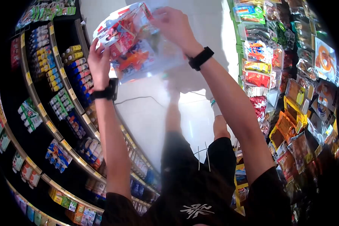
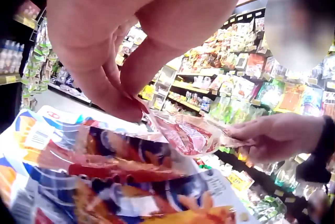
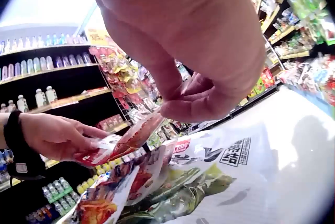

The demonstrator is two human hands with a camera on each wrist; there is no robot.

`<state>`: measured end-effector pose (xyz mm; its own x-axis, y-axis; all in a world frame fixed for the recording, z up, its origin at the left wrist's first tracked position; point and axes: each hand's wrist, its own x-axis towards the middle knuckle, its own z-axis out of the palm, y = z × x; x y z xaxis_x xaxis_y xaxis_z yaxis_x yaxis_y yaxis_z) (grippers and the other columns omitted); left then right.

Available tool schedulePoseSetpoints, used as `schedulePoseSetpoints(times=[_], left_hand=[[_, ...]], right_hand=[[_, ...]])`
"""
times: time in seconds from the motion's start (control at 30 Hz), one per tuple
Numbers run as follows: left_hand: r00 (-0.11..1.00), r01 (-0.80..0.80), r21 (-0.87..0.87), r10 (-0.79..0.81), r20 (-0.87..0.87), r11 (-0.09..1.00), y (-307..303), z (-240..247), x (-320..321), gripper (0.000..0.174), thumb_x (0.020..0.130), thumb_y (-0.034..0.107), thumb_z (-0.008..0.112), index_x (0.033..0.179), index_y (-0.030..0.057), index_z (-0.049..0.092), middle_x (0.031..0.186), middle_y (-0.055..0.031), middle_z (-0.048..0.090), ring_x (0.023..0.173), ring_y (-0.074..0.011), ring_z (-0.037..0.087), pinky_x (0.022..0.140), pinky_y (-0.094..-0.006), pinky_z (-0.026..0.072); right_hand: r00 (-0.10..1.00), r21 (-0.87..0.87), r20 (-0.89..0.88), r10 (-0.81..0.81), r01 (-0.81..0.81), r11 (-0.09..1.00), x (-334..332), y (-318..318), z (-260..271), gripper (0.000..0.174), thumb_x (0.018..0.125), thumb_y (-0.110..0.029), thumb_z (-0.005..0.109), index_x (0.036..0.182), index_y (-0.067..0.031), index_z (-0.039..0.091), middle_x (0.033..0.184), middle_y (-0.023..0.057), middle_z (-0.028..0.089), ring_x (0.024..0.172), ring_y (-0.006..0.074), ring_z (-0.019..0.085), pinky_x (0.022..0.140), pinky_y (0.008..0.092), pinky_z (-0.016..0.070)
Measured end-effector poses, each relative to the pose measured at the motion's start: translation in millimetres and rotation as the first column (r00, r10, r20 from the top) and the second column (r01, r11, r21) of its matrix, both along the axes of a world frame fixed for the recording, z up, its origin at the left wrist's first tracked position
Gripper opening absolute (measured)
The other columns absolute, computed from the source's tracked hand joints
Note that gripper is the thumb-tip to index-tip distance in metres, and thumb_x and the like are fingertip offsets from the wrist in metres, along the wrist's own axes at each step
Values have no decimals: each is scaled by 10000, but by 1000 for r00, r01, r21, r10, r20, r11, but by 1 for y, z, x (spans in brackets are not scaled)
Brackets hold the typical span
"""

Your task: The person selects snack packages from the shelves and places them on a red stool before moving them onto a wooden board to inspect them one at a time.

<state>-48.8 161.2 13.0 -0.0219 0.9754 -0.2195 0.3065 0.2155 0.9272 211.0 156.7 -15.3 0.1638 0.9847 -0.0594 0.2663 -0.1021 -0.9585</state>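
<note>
The person's left hand point(image 1: 99, 62) point(image 2: 141, 30) and right hand point(image 1: 175, 30) point(image 2: 282, 135) pinch opposite ends of a small, flat, red and clear packet point(image 2: 191, 136) point(image 3: 133, 139). The right wrist view has the left hand point(image 3: 57, 137) on its red and white end and the right hand point(image 3: 183, 41) on the other. Just below, close to the hands, lies a larger whitish, partly clear bag point(image 1: 158, 60) point(image 3: 230, 182) with dark printed characters. Colourful packets point(image 2: 120, 171), red, blue and orange, show with it, and something green. What supports the bag is hidden.
Curved shelves point(image 1: 58, 132) with bottles and cartons stand at the left. Hanging snack packets point(image 1: 258, 62) line the right side, with yellow racks lower down. Between them runs a pale shiny floor point(image 1: 192, 113), where the person's legs show.
</note>
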Motion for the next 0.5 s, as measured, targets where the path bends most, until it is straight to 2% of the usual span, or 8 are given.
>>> schedulePoseSetpoints(times=[0.03, 0.13, 0.23, 0.33, 0.43, 0.5], left_hand=[[999, -34, -6, 34, -18, 999, 7, -5, -4, 504, 914, 29, 572, 1366, -48, 361, 1011, -77, 610, 902, -104, 567, 793, -220, 459], [994, -75, 4, 76, -85, 997, 17, -17, -12, 490, 908, 19, 580, 1352, -42, 381, 1035, -92, 630, 901, -106, 580, 775, -213, 467], [988, -76, 26, 79, -136, 997, 26, -27, -19, 481, 900, 31, 598, 1339, -17, 409, 1033, -88, 640, 898, -111, 590, 761, -225, 485], [975, -133, -40, 123, -186, 990, 25, -31, -22, 480, 895, 66, 620, 1330, -5, 430, 1045, -87, 638, 906, -117, 592, 759, -229, 491], [962, -204, -62, 188, -197, 977, 24, -30, -23, 483, 892, 94, 634, 1326, 1, 442, 1061, -89, 633, 915, -121, 589, 767, -228, 489], [964, -176, -46, 163, -212, 983, 27, -32, -27, 488, 894, 104, 634, 1329, 0, 439, 1071, -93, 628, 925, -121, 586, 775, -231, 488]], right_hand=[[998, 38, 69, -11, 8, 999, -10, 8, -6, 318, 782, -231, 689, 1024, -28, 650, 900, 142, 688, 792, 229, 675, 677, 299, 526], [997, -19, 75, 4, -2, 1000, -24, 17, -20, 332, 784, -231, 679, 1046, -30, 645, 913, 137, 689, 773, 225, 678, 671, 311, 534], [999, -116, 25, -45, 47, 992, -28, 18, -22, 343, 788, -232, 673, 1061, -26, 640, 907, 134, 690, 751, 224, 677, 669, 316, 537], [998, -146, 19, -67, 69, 987, -29, 14, -17, 366, 793, -240, 677, 1070, -5, 632, 902, 140, 688, 745, 216, 673, 672, 314, 537], [999, -163, 53, 2, 6, 987, -30, 16, -22, 389, 804, -247, 679, 1080, 19, 618, 890, 147, 685, 741, 207, 667, 670, 316, 533], [1000, -131, 29, -3, 7, 991, -32, 15, -22, 408, 811, -258, 678, 1095, 27, 608, 899, 150, 683, 758, 208, 666, 679, 316, 531]])
